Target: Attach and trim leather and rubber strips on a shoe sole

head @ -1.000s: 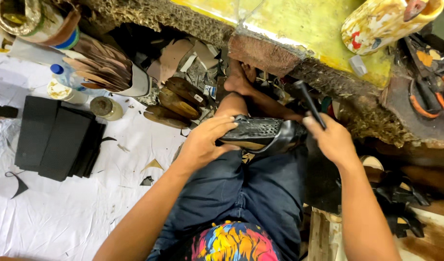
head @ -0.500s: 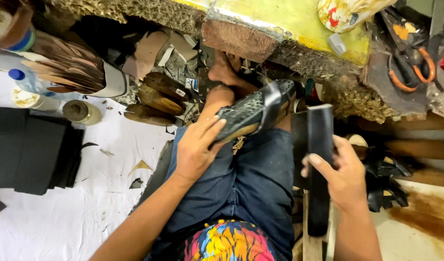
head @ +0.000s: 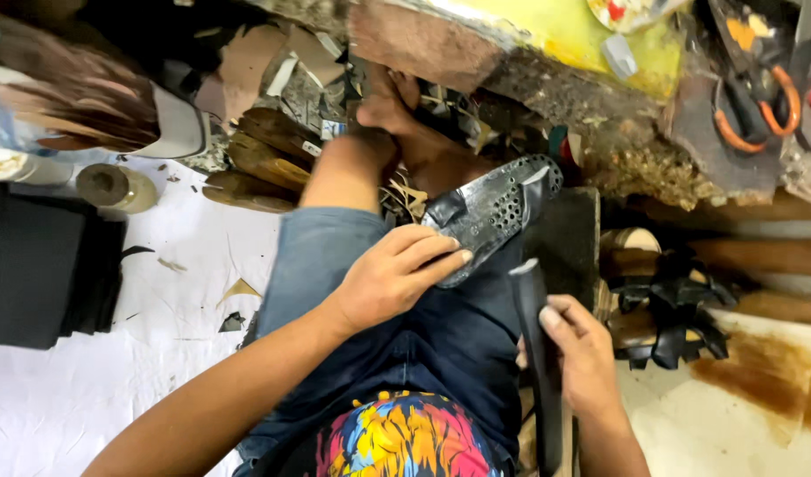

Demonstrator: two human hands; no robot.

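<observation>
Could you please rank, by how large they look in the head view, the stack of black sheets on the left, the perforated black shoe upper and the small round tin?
1. Stack of black sheets, partly cut off by the frame edge.
2. Perforated black shoe upper, under the left hand.
3. Small round tin, clearly smallest.

The shoe upper (head: 494,212) is being taken as the landmark. It is being rested on the lap, under the left hand (head: 392,278). Right of it and nearer, a strap (head: 540,353) is being held by the right hand (head: 587,358). Sandals (head: 666,305) are lying further right; a tape roll (head: 105,185) is lying far left.
</observation>
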